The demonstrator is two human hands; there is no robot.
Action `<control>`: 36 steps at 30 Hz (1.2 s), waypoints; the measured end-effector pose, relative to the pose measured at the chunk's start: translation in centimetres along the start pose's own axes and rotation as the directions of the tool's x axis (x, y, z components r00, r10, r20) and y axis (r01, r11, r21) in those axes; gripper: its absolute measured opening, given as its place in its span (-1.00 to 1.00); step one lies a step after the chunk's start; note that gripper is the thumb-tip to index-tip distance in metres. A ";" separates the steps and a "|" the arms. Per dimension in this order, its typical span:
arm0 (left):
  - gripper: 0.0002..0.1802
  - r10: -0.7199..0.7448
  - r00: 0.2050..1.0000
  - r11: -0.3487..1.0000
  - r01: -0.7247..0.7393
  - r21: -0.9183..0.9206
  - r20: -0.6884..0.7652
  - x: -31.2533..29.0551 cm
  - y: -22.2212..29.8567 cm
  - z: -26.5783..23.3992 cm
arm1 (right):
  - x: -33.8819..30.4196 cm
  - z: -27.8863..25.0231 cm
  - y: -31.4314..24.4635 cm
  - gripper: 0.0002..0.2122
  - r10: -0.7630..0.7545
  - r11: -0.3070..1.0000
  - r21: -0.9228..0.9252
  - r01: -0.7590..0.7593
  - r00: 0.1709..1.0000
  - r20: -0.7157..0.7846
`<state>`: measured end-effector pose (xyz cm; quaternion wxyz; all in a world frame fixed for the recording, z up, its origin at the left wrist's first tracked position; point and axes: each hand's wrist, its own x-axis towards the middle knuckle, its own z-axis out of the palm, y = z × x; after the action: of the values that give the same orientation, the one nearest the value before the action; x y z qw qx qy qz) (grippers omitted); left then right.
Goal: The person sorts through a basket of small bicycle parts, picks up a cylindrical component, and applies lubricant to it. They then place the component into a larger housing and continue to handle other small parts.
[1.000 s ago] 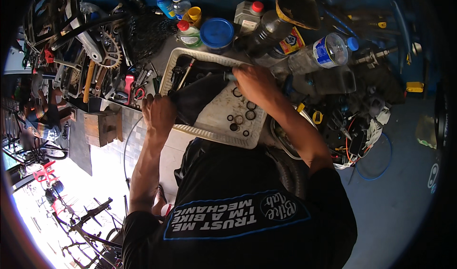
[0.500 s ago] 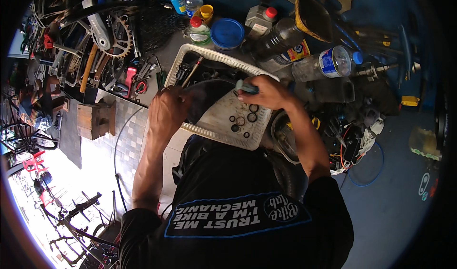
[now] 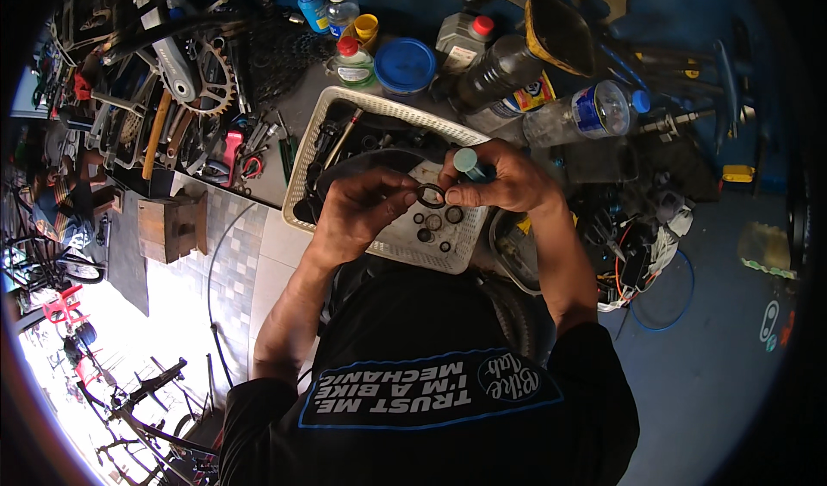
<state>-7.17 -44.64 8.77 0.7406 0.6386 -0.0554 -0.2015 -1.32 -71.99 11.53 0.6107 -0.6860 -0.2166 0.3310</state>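
Observation:
Over the cream plastic basket (image 3: 303,169), my left hand (image 3: 362,210) pinches a thin black ring (image 3: 432,196) by its left edge. My right hand (image 3: 510,180) pinches the same ring from the right. A tool with a grey-green handle (image 3: 466,160) is also tucked in the right hand; its other end is hidden. Below the fingers, several small rings (image 3: 433,222) lie on the stained basket floor. Behind the left hand, a dark curved piece (image 3: 379,160) rests in the basket among black parts and a metal rod (image 3: 345,138).
Behind the basket stand a blue-lidded tub (image 3: 405,65), a red-capped bottle (image 3: 353,64) and a grey jug (image 3: 463,40). A clear bottle (image 3: 577,114) lies at right. Crank parts and tools (image 3: 177,77) crowd the left; a wooden block (image 3: 172,228) sits below them.
Both hands have come together over the basket, now pinching a black ring between them. The green-handled tool has turned in the right hand. The left hand has left the dark curved piece.

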 end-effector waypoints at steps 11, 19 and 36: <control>-0.87 -0.022 0.999 0.988 0.026 -0.152 0.030 -0.3 0.3 0.2 | -0.5 0.7 -1.0 -0.73 -0.011 0.995 -0.096 0.006 0.999 -0.052; -0.77 0.293 0.956 0.915 -0.285 0.285 0.012 -1.1 1.6 2.2 | -0.5 1.3 -0.6 -0.77 -0.072 0.987 -0.151 0.056 0.992 -0.104; -0.75 0.228 0.973 0.876 -0.218 0.430 0.030 0.2 0.0 2.4 | -2.4 0.0 -1.1 -0.77 -0.083 0.990 -0.131 0.043 0.945 -0.315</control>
<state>-7.84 -46.90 9.14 0.6003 0.7776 -0.1637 -0.0908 -2.85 -73.51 13.11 0.6050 -0.7592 -0.1566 0.1819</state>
